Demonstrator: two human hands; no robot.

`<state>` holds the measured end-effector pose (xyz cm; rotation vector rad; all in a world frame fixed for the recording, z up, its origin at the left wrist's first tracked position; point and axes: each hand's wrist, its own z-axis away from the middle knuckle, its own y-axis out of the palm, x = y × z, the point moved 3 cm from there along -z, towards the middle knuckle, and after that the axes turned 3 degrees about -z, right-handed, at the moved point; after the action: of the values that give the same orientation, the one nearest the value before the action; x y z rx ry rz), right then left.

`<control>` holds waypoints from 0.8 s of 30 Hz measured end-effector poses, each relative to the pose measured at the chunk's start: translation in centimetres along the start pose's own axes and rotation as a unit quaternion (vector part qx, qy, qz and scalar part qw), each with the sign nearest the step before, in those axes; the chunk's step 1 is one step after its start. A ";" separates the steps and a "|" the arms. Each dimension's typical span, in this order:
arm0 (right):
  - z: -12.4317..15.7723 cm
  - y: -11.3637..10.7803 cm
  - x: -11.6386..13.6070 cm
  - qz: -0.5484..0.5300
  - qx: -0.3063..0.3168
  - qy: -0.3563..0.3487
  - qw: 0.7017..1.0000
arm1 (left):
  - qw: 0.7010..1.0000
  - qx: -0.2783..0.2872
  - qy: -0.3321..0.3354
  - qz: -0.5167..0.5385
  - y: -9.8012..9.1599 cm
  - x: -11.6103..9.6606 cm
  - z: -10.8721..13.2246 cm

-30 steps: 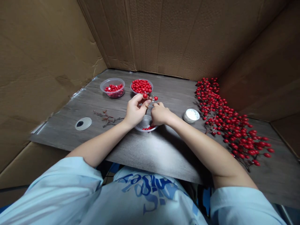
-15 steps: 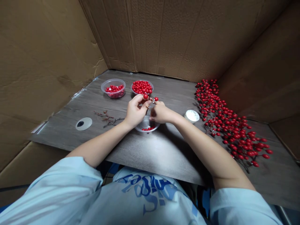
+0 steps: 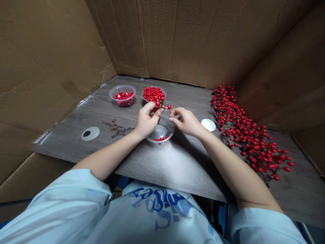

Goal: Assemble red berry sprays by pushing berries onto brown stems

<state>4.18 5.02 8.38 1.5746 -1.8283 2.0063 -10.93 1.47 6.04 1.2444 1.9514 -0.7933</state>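
Note:
My left hand (image 3: 147,121) pinches a thin stem bearing a few red berries (image 3: 162,107) between thumb and fingers, above a transparent plastic bowl (image 3: 160,130) that has several loose red berries (image 3: 160,138) at its bottom. My right hand (image 3: 185,121) hovers just right of that stem, over the bowl's right rim. Its fingers are slightly apart and I see nothing in them. Behind the left hand sit a round tub packed with glossy red berries (image 3: 153,94) and a transparent tub of red berries (image 3: 123,96).
A grey wood-grain board (image 3: 177,162) lies inside cardboard walls (image 3: 193,40). A long heap of red berry sprays (image 3: 250,135) lies along the right. A white-filled dish (image 3: 208,124) stands near it. Bare twigs (image 3: 117,130) and a round disc with a black spot (image 3: 90,133) lie left.
My right hand has moved right, away from the stem, with its fingers spreading, and it no longer covers the bowl. My left hand and the stem stay nearly still.

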 end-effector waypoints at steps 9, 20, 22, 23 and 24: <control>1.8 -0.8 -1.5 -0.177 -0.097 -0.036 0.979 | 1.000 0.000 0.005 -0.030 0.1 -0.2 0.2; 3.3 0.1 -0.6 -0.328 -0.176 -0.059 0.926 | 0.987 0.010 0.127 -0.102 -0.1 -2.3 0.8; 3.5 0.0 -0.3 -0.329 -0.193 -0.069 0.922 | 0.983 0.014 0.142 -0.117 -0.1 -2.5 0.9; 3.6 0.0 -0.1 -0.331 -0.198 -0.074 0.920 | 0.981 0.015 0.150 -0.122 -0.1 -2.6 0.9; 3.6 0.0 0.0 -0.332 -0.202 -0.079 0.918 | 0.979 0.017 0.158 -0.127 0.0 -2.7 0.9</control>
<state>6.53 2.32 7.73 1.8991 -1.3412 1.1553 -9.93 -0.65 7.64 1.2136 2.4002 -0.7938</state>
